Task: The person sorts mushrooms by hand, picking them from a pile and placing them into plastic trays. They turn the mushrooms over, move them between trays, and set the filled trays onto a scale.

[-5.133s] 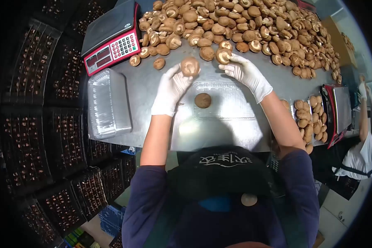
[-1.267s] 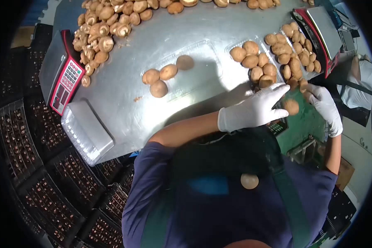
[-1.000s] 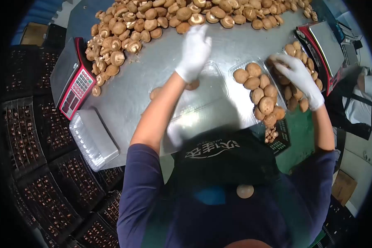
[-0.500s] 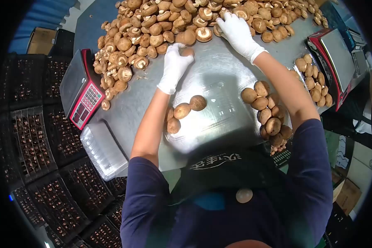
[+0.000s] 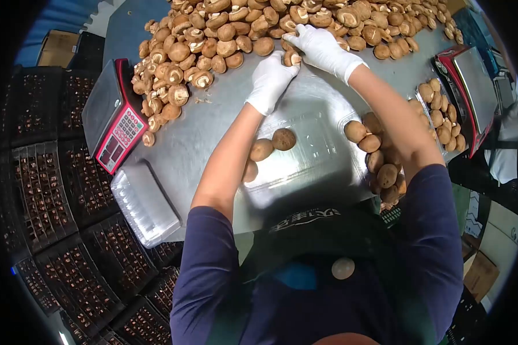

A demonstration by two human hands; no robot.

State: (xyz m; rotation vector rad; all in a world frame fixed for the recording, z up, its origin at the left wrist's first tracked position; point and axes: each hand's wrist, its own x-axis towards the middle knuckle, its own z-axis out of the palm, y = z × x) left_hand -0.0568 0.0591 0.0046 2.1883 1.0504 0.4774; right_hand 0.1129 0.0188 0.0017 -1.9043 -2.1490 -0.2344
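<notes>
My left hand (image 5: 274, 79), in a white glove, has its fingers closed at a brown mushroom (image 5: 292, 58) by the front edge of the mushroom pile (image 5: 224, 29). Right beside it, my right hand (image 5: 322, 47), also gloved, reaches to the pile edge with its fingertips near the same mushroom; what its fingers touch is partly hidden. Nearer my body lies a clear plastic tray (image 5: 305, 164) with a few mushrooms (image 5: 284, 139) at its left side, some covered by my left forearm. Another clear tray holding several mushrooms (image 5: 387, 175) is partly under my right forearm.
A red scale (image 5: 121, 133) stands at the left, with stacked clear trays (image 5: 147, 204) below it. At the right are a second red scale (image 5: 471, 86) and a filled mushroom tray (image 5: 443, 118). Black crates (image 5: 43, 192) of small mushrooms stand beyond the table's left edge.
My left hand has moved right, close to my right hand, and now meets a mushroom there. My right hand has shifted slightly left. The whole view has shifted a little.
</notes>
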